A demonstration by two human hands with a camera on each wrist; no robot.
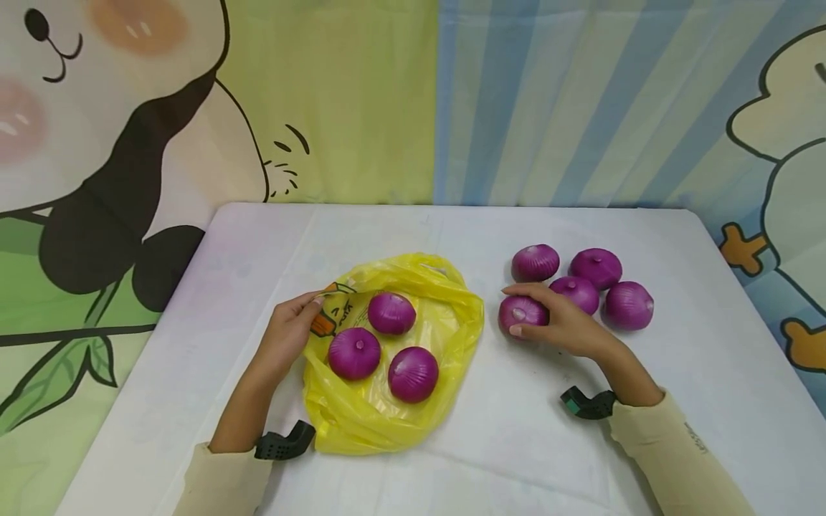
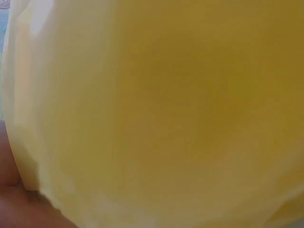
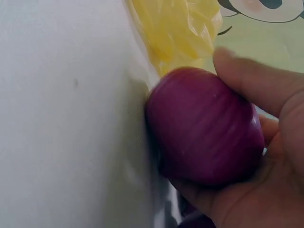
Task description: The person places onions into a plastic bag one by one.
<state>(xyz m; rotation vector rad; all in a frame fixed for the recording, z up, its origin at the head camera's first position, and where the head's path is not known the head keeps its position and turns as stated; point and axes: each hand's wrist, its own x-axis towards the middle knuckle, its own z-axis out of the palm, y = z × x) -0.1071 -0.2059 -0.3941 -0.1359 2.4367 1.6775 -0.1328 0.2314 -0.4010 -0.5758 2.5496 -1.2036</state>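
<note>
Nearer the table's (image 1: 516, 444) left edge, my left hand (image 1: 288, 330) pinches the bag (image 1: 371, 433); my right hand (image 1: 571, 324) grips an onion (image 1: 520, 311); keep the bag wide

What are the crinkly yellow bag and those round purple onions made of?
The crinkly yellow bag looks like thin, shiny plastic film: its creases catch the light. The round purple onions have glossy, finely lined skins like real onion, though they might be plastic models.

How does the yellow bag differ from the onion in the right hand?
The yellow bag is yellow and crumpled; the onion is purple and rounded. The bag is larger than the onion. The left hand pinches the bag's edge, while the right hand grips the onion. Both are held.
</note>
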